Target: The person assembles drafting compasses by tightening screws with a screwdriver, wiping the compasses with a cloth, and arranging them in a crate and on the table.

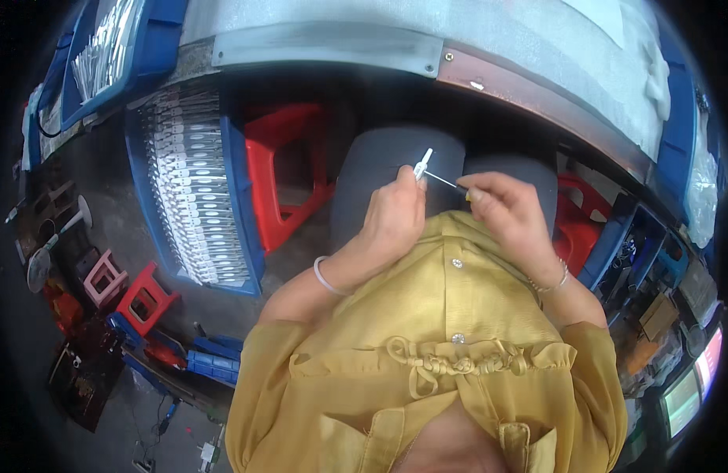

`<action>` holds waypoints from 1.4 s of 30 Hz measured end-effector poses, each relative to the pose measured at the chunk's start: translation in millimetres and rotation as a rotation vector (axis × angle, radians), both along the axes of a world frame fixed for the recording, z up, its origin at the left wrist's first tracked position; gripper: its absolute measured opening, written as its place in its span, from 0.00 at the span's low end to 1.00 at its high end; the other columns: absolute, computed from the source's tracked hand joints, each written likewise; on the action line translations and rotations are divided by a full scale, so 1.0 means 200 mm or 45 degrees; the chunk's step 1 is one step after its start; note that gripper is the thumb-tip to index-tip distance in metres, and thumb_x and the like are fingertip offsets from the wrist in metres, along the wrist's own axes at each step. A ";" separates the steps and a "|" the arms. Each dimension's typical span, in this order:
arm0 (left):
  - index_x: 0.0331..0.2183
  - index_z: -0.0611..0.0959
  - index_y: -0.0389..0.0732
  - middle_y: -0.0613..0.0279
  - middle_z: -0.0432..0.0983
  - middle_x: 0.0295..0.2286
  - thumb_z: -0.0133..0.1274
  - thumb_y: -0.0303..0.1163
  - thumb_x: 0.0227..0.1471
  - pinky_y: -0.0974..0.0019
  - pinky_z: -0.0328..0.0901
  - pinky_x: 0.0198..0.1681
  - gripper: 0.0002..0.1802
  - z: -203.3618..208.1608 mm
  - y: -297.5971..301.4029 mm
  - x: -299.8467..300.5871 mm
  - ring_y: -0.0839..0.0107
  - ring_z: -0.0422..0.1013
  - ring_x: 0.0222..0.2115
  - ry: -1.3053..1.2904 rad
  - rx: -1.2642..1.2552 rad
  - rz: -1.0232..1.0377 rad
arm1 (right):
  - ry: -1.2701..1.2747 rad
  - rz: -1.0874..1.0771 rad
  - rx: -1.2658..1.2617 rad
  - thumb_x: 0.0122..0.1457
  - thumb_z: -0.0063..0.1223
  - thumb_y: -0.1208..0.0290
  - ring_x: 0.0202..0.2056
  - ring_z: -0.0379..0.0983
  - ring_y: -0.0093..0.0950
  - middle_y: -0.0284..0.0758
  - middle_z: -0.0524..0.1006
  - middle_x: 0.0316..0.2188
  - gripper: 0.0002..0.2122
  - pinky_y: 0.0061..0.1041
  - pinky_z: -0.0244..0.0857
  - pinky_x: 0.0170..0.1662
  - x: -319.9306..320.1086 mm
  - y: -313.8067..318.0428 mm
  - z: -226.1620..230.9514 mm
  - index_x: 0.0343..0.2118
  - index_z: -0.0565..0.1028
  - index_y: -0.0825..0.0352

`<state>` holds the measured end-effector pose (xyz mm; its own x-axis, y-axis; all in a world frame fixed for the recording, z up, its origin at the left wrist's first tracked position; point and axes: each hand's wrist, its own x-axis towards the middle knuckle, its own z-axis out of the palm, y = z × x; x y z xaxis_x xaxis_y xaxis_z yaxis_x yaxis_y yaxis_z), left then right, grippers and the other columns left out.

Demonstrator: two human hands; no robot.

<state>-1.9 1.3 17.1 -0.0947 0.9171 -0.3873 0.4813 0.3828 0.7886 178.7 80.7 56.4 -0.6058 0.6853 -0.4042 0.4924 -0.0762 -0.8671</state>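
My left hand [397, 211] is closed on a small white plastic part [421, 168] with a narrow tip, held up over my lap. In my right hand [507, 206] is a thin screwdriver [443, 180], with a slim metal shaft and a handle showing dark and yellow between the fingers. Its shaft points left and its end meets the side of the white part; whether it sits in a screw is too small to tell. The fingers hide the lower end of the part and most of the handle.
A workbench [325, 49] with a pale covering runs ahead of my knees. To my left, a blue crate [242, 185] holds rows of white pieces, beside a red stool [263, 181]. Another blue bin [155, 51] stands far left; a red stool [577, 229] is at right.
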 end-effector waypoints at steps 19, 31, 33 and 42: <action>0.30 0.69 0.29 0.36 0.72 0.18 0.44 0.28 0.58 0.44 0.65 0.24 0.10 -0.11 0.00 0.00 0.40 0.72 0.21 0.218 0.166 -0.060 | 0.179 -0.580 -1.046 0.57 0.52 0.77 0.31 0.77 0.43 0.48 0.78 0.30 0.09 0.31 0.70 0.33 -0.08 0.03 0.01 0.39 0.76 0.73; 0.31 0.73 0.40 0.78 0.58 0.15 0.41 0.33 0.63 0.78 0.45 0.14 0.11 -0.01 -0.01 -0.06 0.88 0.51 0.13 -0.874 -0.362 0.365 | -0.129 0.398 0.642 0.50 0.52 0.81 0.35 0.72 0.39 0.43 0.70 0.35 0.17 0.35 0.69 0.36 -0.02 0.00 0.15 0.45 0.73 0.72; 0.31 0.73 0.40 0.78 0.58 0.15 0.42 0.33 0.63 0.78 0.44 0.14 0.10 -0.03 -0.01 -0.07 0.88 0.51 0.13 -0.915 -0.368 0.354 | -0.127 0.397 0.612 0.50 0.51 0.81 0.35 0.72 0.39 0.43 0.70 0.36 0.17 0.34 0.69 0.36 -0.02 0.00 0.14 0.45 0.73 0.72; 0.30 0.73 0.35 0.68 0.63 0.15 0.42 0.31 0.62 0.70 0.53 0.18 0.11 -0.08 -0.02 -0.02 0.80 0.59 0.14 -0.423 0.077 0.196 | 0.031 -0.060 -0.261 0.56 0.49 0.78 0.27 0.73 0.38 0.42 0.72 0.26 0.13 0.32 0.69 0.34 -0.01 0.05 0.09 0.45 0.73 0.73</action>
<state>-5.6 -2.6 2.0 -0.1116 0.9240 -0.3658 0.1355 0.3788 0.9155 176.6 91.3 74.3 -0.5864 0.6181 -0.5235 0.4630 -0.2745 -0.8428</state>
